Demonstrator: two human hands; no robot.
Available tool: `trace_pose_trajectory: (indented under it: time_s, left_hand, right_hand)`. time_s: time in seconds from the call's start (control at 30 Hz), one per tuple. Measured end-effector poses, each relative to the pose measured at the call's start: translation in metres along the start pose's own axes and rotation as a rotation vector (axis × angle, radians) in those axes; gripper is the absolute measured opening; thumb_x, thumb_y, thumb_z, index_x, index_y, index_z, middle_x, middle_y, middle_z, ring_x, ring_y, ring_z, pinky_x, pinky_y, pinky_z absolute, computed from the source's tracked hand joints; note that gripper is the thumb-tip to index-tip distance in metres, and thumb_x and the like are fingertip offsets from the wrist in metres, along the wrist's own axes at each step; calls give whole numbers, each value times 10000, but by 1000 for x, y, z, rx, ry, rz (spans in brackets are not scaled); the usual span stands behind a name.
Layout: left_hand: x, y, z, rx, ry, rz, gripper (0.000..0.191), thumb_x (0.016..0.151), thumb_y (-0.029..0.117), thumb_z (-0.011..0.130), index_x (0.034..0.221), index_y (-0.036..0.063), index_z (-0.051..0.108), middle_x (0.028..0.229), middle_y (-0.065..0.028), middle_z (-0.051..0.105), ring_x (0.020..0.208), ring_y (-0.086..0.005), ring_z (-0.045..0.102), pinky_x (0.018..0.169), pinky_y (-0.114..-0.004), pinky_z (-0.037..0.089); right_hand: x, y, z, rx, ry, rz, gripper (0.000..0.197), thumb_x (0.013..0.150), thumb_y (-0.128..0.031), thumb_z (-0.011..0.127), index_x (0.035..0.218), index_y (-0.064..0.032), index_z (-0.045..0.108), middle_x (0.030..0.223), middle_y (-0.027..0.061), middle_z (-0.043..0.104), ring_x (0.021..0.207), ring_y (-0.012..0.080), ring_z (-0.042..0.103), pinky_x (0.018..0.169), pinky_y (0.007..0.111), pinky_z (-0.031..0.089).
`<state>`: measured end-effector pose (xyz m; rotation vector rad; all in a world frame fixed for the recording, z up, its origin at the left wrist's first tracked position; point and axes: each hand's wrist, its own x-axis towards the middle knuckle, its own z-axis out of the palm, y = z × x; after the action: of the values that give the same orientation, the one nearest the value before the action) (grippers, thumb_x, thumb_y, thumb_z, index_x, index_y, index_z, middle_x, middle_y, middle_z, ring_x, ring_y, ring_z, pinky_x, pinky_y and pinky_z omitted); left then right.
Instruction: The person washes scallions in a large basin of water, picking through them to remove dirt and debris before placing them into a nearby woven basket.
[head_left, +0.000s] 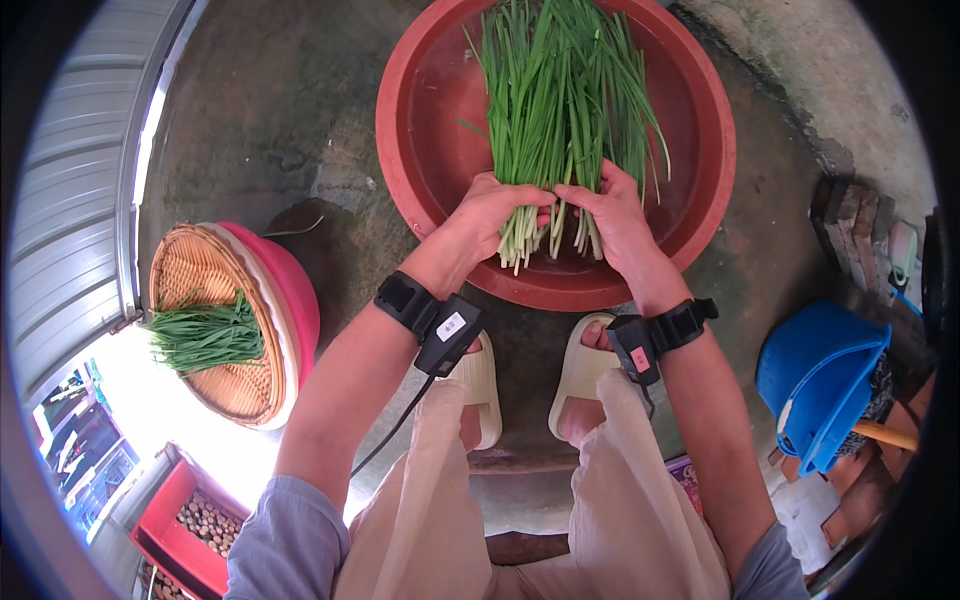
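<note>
A large bunch of green Chinese chives (540, 112) lies over a round red plastic basin (390, 150) that holds water, pale stem ends towards me. My left hand (491, 210) grips the left part of the bunch near the stem ends, its thumb lying across the stalks. My right hand (611, 214) is closed around stalks on the right part, thumb and fingers near the stems. The two thumb tips nearly meet at the middle. Some fingers of both hands are hidden behind the stalks.
At left, a woven basket (206, 259) holding more chives (210, 334) rests on a pink basin (296, 292). A blue plastic bucket (810, 375) and bricks (855, 232) stand at right. A red crate (169, 532) is at lower left. My slippered feet are just below the red basin.
</note>
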<state>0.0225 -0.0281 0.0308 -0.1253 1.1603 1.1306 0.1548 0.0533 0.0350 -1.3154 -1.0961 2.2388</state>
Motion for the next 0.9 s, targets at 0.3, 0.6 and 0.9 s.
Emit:
trace_pose_trajectory:
  time_s: [0.3,0.6,0.9]
  left_hand:
    - [7,-4,1,-45,63,26,163,709,-57,583,870,-71,572,767,-139,607,633,-192,604,537,-271,509]
    - [24,-16,6,74,225,108,120,649,-64,599,766,-75,578,692,-132,595,580,-223,590,502,-323,474]
    - [-6,4,9,-23,45,-27,241,699,19,651,913,-60,571,763,-117,604,601,-170,593,540,-288,511]
  right_hand:
    - [11,4,-10,-160,56,-9,309,687,59,579,981,-2,503,841,65,592,716,136,562,615,262,446]
    - [22,20,-11,-313,76,-26,301,712,14,607,996,-6,509,816,55,601,623,107,539,538,220,411]
    - [7,0,-13,-204,6,11,97,734,-8,611,822,-16,570,735,38,590,626,101,554,543,216,447]
